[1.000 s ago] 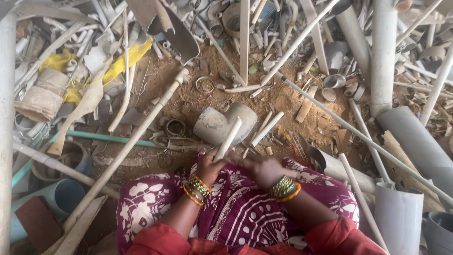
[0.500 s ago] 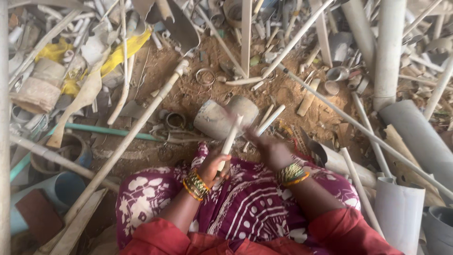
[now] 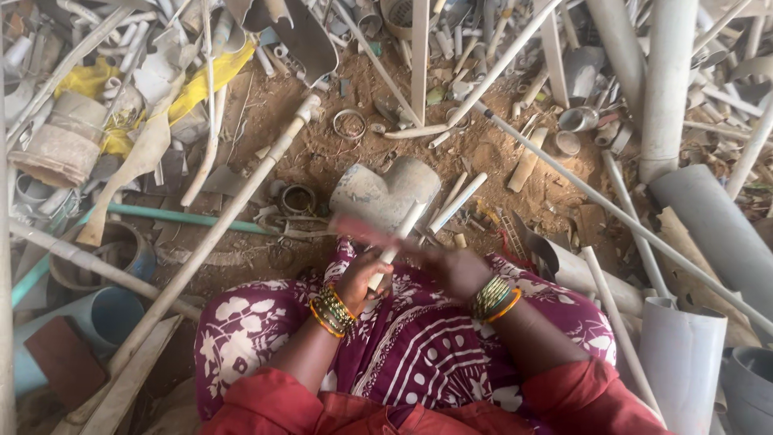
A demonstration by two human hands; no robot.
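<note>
Your left hand (image 3: 364, 276) is clenched around the lower end of a thin white pipe piece (image 3: 400, 239), which runs up and away from the hand toward a grey T-shaped pipe fitting (image 3: 385, 195). The fitting lies on the brown dirt just beyond both hands; whether the thin piece touches it or only passes in front cannot be told.

Your right hand (image 3: 453, 269) is closed on a reddish object (image 3: 362, 231) that extends leftward across the thin pipe piece. The object is motion-blurred, so its kind cannot be told. Both wrists carry stacked green and orange bangles (image 3: 493, 298). Both hands sit above your lap, which is covered by a maroon cloth with white print (image 3: 419, 346).

Surroundings, relative to the hands:
- Left of the left hand: a long white pipe (image 3: 211, 234) lies diagonally, its far end fitted with a coupling. A green pipe (image 3: 189, 217) passes under it.
- Far left: a yellow plastic wrapper (image 3: 197, 87), crumpled, lies among pipe offcuts; no label can be read on it. A grey cylindrical roll (image 3: 60, 145) sits near it.
- Beyond the fitting: a metal ring (image 3: 349, 123) rests on the dirt.
- Right of the right hand: a thin white rod (image 3: 620, 213) crosses diagonally, and wide grey pipes (image 3: 717, 229) lie well apart from the hand.
</note>
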